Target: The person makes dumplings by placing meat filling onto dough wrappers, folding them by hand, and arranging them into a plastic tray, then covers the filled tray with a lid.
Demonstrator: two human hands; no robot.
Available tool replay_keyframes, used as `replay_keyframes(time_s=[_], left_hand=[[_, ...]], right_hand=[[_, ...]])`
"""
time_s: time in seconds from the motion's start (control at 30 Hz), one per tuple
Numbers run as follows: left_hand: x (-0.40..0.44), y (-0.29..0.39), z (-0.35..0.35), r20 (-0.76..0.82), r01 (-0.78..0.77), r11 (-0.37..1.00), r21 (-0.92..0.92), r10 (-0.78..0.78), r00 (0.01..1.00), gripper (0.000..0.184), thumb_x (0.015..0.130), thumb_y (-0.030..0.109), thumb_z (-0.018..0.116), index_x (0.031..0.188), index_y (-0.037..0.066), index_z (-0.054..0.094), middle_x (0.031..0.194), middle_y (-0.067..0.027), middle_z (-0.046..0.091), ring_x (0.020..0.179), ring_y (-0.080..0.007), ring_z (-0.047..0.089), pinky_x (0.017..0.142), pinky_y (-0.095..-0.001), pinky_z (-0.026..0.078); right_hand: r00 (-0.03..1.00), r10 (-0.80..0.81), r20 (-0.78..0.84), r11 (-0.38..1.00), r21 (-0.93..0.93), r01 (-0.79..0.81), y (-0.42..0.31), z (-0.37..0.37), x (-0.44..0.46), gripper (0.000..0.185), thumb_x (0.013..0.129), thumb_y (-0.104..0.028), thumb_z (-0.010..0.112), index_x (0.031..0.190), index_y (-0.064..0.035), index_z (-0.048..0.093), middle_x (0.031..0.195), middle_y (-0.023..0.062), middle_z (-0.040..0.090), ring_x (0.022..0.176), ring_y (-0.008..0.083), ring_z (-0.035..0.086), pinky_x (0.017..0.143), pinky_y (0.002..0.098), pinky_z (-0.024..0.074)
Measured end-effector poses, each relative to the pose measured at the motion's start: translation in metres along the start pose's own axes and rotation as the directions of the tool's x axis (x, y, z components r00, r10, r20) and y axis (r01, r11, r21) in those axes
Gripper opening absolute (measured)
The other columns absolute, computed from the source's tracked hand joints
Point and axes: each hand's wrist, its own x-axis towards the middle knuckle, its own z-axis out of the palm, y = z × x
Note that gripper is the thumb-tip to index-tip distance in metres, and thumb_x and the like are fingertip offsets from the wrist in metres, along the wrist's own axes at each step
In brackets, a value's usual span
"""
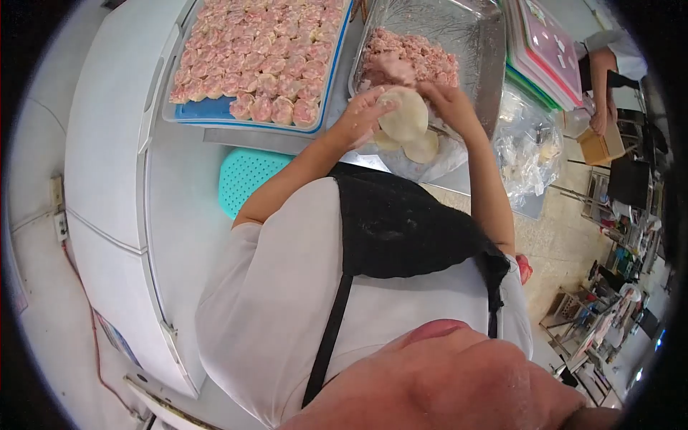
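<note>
My left hand [360, 120] pinches a round, pale dumpling wrapper [405, 118] at its left edge. Below it, more wrappers [421, 149] lie partly covered on clear plastic at the tray's near side. My right hand [450, 107] is closed at the wrapper's upper right, by the near edge of the metal tray [469, 21]; what its fingers hold, if anything, is hidden. Pink minced meat [419, 57] is heaped in that tray. To the left, a blue-rimmed tray [204, 109] carries rows of filled dumplings [265, 54], with bare blue at its near left corner.
A turquoise perforated basket [247, 175] sits beneath my left forearm. Crumpled clear plastic bags [530, 147] and a stack of coloured sheets [548, 54] are on the right. Beyond them, another person's arm [600, 89] reaches to a cardboard box [603, 145]. A white refrigerator [107, 143] stands left.
</note>
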Motion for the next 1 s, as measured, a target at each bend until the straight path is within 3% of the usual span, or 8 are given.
replay_keyframes(time_s=[0.17,0.27,0.4,0.43,0.53,0.63,0.8,1.0], left_hand=[[0.025,0.017,0.019,0.063,-0.12,0.903,-0.412,0.16,0.985,0.04,0.096,0.027,0.045,0.126,0.0,0.046,0.123,-0.0146,0.054,0.115,-0.0282,0.053,0.099,-0.045,0.042],[0.041,0.031,0.033,0.069,-0.147,0.833,-0.533,0.216,0.974,0.049,0.097,0.037,0.04,0.13,0.0,0.043,0.131,-0.0187,0.048,0.124,-0.033,0.046,0.108,-0.0504,0.032],[0.053,0.03,0.034,-0.128,-0.238,0.762,-0.603,0.202,0.971,0.064,0.093,0.052,0.038,0.131,0.001,0.042,0.135,-0.0194,0.044,0.125,-0.0351,0.043,0.108,-0.0521,0.028],[0.054,0.025,0.028,-0.144,-0.249,0.775,-0.581,0.203,0.968,0.065,0.092,0.054,0.039,0.13,0.002,0.044,0.134,-0.0191,0.046,0.124,-0.0355,0.043,0.108,-0.0529,0.027],[0.058,0.013,0.025,-0.242,-0.276,0.827,-0.489,0.175,0.954,0.068,0.088,0.06,0.04,0.126,0.005,0.048,0.13,-0.0169,0.05,0.124,-0.0367,0.044,0.105,-0.0569,0.027],[0.063,0.012,0.041,-0.302,-0.275,0.833,-0.48,0.137,0.943,0.068,0.087,0.062,0.041,0.125,0.006,0.05,0.126,-0.0156,0.053,0.121,-0.037,0.046,0.103,-0.0598,0.029],[0.055,0.02,0.077,-0.326,-0.313,0.836,-0.452,0.172,0.929,0.062,0.086,0.062,0.045,0.115,0.008,0.055,0.104,-0.0115,0.059,0.104,-0.0347,0.054,0.096,-0.0619,0.034],[0.075,0.003,0.08,-0.373,-0.398,0.717,-0.572,0.205,0.905,0.05,0.084,0.037,0.062,0.121,0.006,0.05,0.11,-0.0132,0.058,0.099,-0.0304,0.056,0.091,-0.0472,0.046]], right_hand=[[0.946,0.32,-0.058,0.853,0.452,-0.261,-0.031,-0.03,-0.016,0.042,0.094,-0.036,0.055,0.115,-0.0009,0.063,0.065,-0.0051,0.049,0.055,0.0028,0.04,0.048,0.0192,0.0317],[0.979,0.144,-0.147,0.97,0.214,-0.11,-0.021,-0.012,-0.021,0.038,0.093,-0.034,0.057,0.114,-0.0021,0.064,0.066,-0.0057,0.049,0.056,0.0034,0.041,0.049,0.0197,0.0334],[0.951,-0.261,-0.166,0.927,-0.318,0.199,-0.004,-0.016,-0.024,0.031,0.092,-0.026,0.057,0.116,-0.0069,0.063,0.078,0.0116,0.064,0.068,0.0271,0.062,0.061,0.0356,0.0467],[1.0,0.002,-0.014,0.902,-0.431,-0.007,-0.023,-0.032,-0.03,0.03,0.091,-0.025,0.056,0.114,-0.0077,0.064,0.09,0.019,0.063,0.082,0.0377,0.061,0.068,0.0425,0.0478],[0.997,0.05,0.061,0.7,-0.714,0.009,-0.05,-0.054,-0.047,0.029,0.091,-0.026,0.054,0.114,-0.0093,0.062,0.092,0.0184,0.063,0.082,0.0373,0.062,0.068,0.0432,0.0487],[0.978,-0.206,-0.018,0.802,-0.576,0.159,-0.03,-0.038,-0.048,0.027,0.091,-0.025,0.053,0.114,-0.0112,0.059,0.09,0.0166,0.062,0.081,0.0354,0.063,0.068,0.044,0.0495],[0.97,-0.215,0.113,0.671,-0.705,0.23,-0.043,-0.081,-0.056,0.024,0.09,-0.019,0.051,0.112,-0.0105,0.055,0.086,0.0159,0.06,0.075,0.036,0.064,0.06,0.0449,0.0507],[0.921,-0.382,0.074,0.815,-0.443,0.373,-0.001,-0.084,-0.047,0.026,0.091,-0.02,0.051,0.11,-0.0036,0.058,0.084,0.0183,0.061,0.077,0.0366,0.064,0.062,0.0433,0.0508]])
